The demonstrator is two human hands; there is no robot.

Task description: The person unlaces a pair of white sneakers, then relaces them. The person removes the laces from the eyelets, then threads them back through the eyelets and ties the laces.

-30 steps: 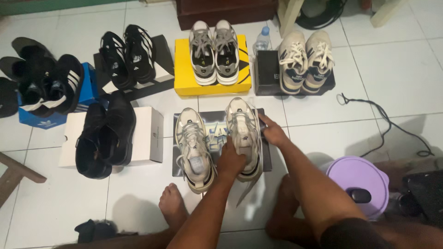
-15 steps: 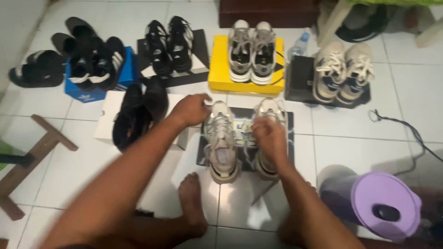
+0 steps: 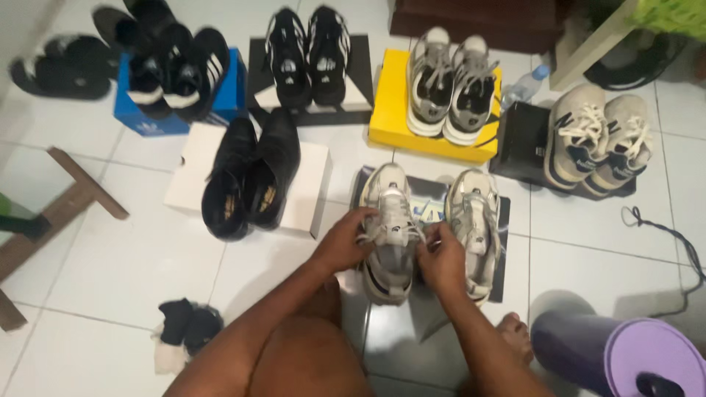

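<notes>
Both hands on the left sneaker [image 3: 389,235] of a cream pair, which sits on a dark shoebox [image 3: 502,242] on the tiled floor [image 3: 132,250]. Left hand [image 3: 342,241] grips the sneaker's left side at the laces, fingers curled. Right hand [image 3: 441,259] pinches the laces from the right side (grip closed, fingertips partly hidden). Right sneaker [image 3: 473,226] lies just beside, untouched. Black shoes [image 3: 250,175] on a white box [image 3: 309,192] to the left; grey pair [image 3: 450,81] on a yellow box [image 3: 390,117] behind. Purple bin [image 3: 632,360] at lower right.
</notes>
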